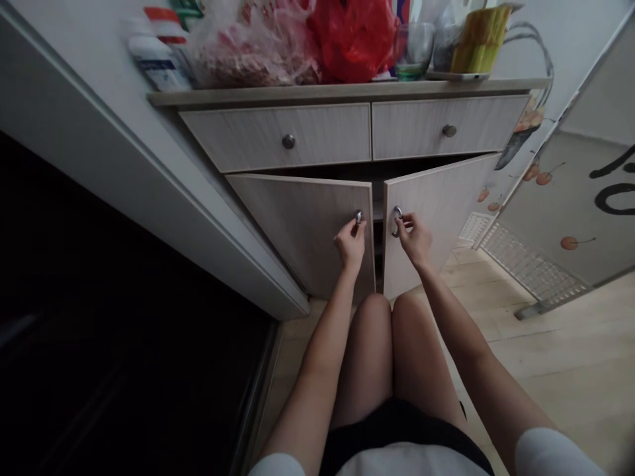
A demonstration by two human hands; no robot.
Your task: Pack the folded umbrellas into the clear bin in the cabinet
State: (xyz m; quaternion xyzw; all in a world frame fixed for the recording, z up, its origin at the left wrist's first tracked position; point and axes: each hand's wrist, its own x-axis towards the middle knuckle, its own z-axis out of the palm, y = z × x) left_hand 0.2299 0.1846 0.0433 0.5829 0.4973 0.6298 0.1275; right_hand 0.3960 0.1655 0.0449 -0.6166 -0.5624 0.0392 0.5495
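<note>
A pale wood-grain cabinet has two lower doors standing partly open, with a dark gap between them. My left hand (351, 242) is closed on the metal handle (358, 216) of the left door (307, 228). On the right door (431, 218), my right hand (415, 238) pinches the curved metal handle (397, 213). Little of the inside shows through the gap; a shelf edge is faintly visible there. Above the doors, the left drawer (327, 135) and the right drawer (481, 122) are closed, each with a round knob.
On the cabinet top (223, 98) stand white bottles (161, 66), a clear bag (253, 56), a red bag (352, 39), a glass (414, 53) and a yellow container (480, 41). My knees are close below the doors. A patterned panel (560, 198) stands at right.
</note>
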